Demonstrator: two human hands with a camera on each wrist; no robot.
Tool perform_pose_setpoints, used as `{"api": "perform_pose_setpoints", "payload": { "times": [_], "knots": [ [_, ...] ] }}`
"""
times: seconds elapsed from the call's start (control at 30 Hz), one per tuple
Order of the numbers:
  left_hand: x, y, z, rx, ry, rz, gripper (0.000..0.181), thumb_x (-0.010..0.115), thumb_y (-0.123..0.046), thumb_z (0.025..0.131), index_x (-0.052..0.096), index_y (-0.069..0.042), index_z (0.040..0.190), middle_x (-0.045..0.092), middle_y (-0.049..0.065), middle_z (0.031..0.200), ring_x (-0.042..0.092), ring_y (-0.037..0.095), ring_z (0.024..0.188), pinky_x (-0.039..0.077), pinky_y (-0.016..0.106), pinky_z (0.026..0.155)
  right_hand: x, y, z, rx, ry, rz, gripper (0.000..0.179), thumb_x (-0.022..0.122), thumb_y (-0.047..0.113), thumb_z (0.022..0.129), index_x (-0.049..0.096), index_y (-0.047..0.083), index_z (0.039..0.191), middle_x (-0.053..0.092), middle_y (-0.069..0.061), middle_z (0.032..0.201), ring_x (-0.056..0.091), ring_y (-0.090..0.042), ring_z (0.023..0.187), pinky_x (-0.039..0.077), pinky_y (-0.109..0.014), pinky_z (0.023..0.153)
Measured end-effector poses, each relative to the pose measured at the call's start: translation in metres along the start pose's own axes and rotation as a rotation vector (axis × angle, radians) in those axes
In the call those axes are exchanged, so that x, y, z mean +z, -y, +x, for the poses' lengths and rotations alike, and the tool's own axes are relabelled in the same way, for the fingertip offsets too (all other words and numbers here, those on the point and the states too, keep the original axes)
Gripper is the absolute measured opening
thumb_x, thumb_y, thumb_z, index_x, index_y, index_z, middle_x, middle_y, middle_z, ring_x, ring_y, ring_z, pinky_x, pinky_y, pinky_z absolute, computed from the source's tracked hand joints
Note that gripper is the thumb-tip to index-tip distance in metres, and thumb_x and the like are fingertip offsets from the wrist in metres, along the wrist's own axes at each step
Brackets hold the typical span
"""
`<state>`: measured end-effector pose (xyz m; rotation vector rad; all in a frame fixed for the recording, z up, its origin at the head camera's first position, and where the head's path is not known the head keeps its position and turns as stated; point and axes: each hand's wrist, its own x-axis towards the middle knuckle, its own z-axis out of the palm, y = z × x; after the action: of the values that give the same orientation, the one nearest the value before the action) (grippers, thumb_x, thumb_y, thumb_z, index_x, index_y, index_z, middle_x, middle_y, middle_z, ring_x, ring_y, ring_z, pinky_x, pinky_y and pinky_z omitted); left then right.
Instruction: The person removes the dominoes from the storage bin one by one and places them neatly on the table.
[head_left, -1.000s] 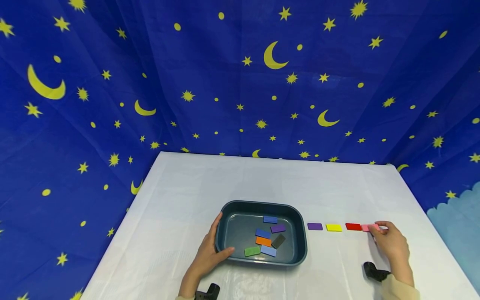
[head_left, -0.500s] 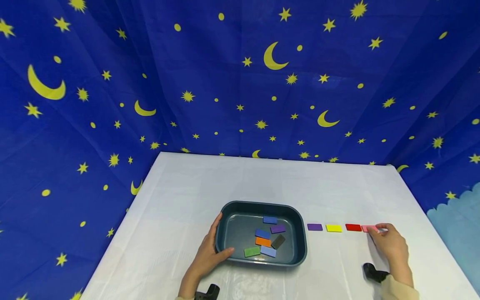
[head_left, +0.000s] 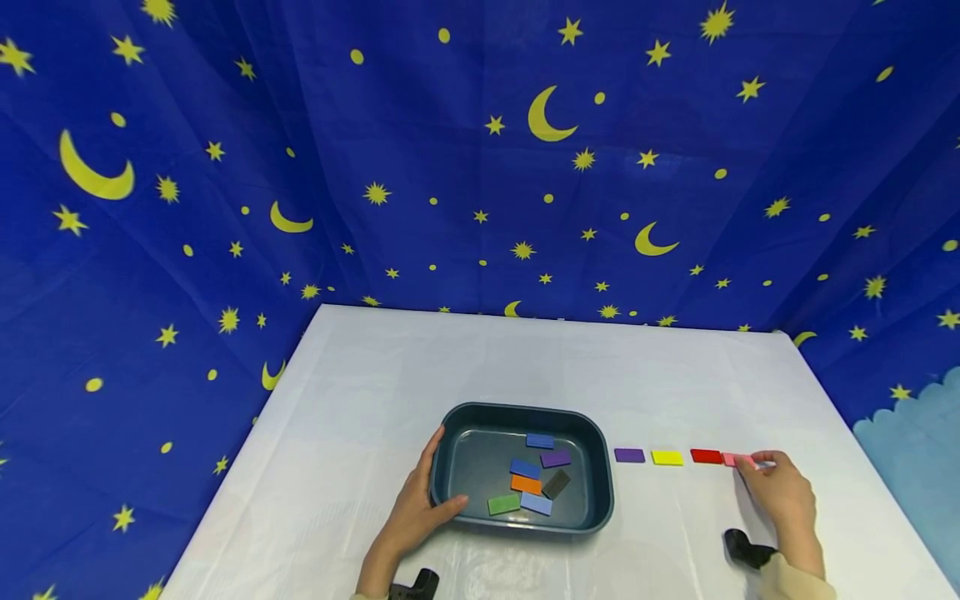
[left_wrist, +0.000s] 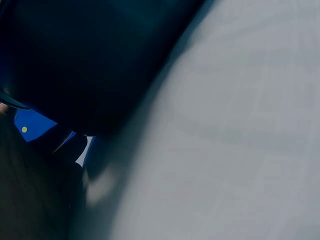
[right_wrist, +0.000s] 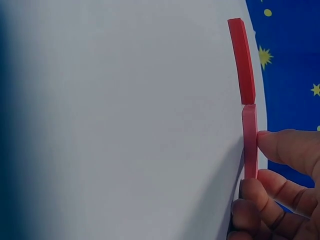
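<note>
At the right end of a row, my right hand (head_left: 780, 492) pinches a pink rectangular block (right_wrist: 249, 142) between thumb and fingers. One end of it meets the end of a red block (right_wrist: 242, 60) in the right wrist view. Left of these on the table lie a yellow block (head_left: 667, 458) and a purple block (head_left: 629, 456), spaced apart. My left hand (head_left: 414, 504) grips the left side of a dark teal tray (head_left: 600, 492), its thumb over the near rim. In the left wrist view the tray (left_wrist: 95, 55) shows very dark above the shadowed hand (left_wrist: 35, 195).
Several loose blocks lie in the tray, among them an orange block (head_left: 526, 483), a green block (head_left: 503, 504) and a dark block (head_left: 557, 483). A white cover lies over the table (head_left: 390, 367). Blue star-printed cloth (head_left: 480, 167) stands behind and at the sides.
The right hand has shifted very slightly at the pink block, which stays up against the red one. The left hand and the tray have not visibly moved.
</note>
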<state>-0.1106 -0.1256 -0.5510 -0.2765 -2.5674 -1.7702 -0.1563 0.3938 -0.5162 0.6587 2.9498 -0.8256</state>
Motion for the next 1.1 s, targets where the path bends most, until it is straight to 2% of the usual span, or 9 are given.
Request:
{"api": "perform_pose_setpoints", "payload": {
  "times": [0.37,0.6,0.7,0.87,1.1],
  "knots": [
    [0.0,0.001,0.001,-0.005,0.002,-0.002,0.097,0.074,-0.033,0.076,0.014,-0.04,0.151,0.024,0.007,0.153,0.031,0.04,0.132,0.028,0.068,0.094,0.0,0.005,-0.007,0.027,-0.019,-0.028,0.049,0.053,0.036,0.094,0.048,-0.009,0.112,0.058,-0.032,0.096,0.056,-0.046,0.081,0.041,-0.047,0.06],
    [0.0,0.001,0.001,-0.007,0.006,0.002,0.097,0.074,-0.033,0.076,0.013,-0.04,0.151,0.023,0.007,0.154,0.03,0.04,0.132,0.027,0.068,0.094,0.0,0.006,-0.012,0.068,0.002,-0.054,0.057,0.05,0.043,0.095,0.044,-0.01,0.117,0.056,-0.034,0.101,0.054,-0.05,0.085,0.042,-0.051,0.065],
    [0.0,0.0,0.001,-0.004,0.004,0.003,0.097,0.074,-0.033,0.076,0.014,-0.04,0.151,0.023,0.007,0.154,0.031,0.04,0.131,0.028,0.068,0.093,-0.002,0.009,-0.015,0.061,-0.002,-0.065,0.057,0.05,0.041,0.095,0.043,-0.009,0.12,0.056,-0.034,0.102,0.055,-0.049,0.084,0.042,-0.051,0.064],
    [0.0,-0.001,0.001,-0.001,0.001,0.003,0.095,0.074,-0.033,0.076,0.016,-0.039,0.151,0.023,0.007,0.154,0.031,0.04,0.132,0.028,0.068,0.094,-0.01,0.022,-0.018,0.001,-0.005,-0.084,0.054,0.051,0.04,0.094,0.047,-0.008,0.119,0.057,-0.033,0.1,0.057,-0.044,0.079,0.043,-0.048,0.06],
    [0.0,-0.001,0.0,-0.003,-0.002,0.007,0.095,0.074,-0.034,0.076,0.017,-0.039,0.151,0.023,0.007,0.154,0.032,0.04,0.131,0.028,0.068,0.093,-0.013,0.054,-0.027,-0.172,-0.057,-0.102,0.041,0.06,0.034,0.092,0.059,-0.004,0.107,0.062,-0.022,0.086,0.056,-0.029,0.064,0.04,-0.036,0.05]
  ]
}}
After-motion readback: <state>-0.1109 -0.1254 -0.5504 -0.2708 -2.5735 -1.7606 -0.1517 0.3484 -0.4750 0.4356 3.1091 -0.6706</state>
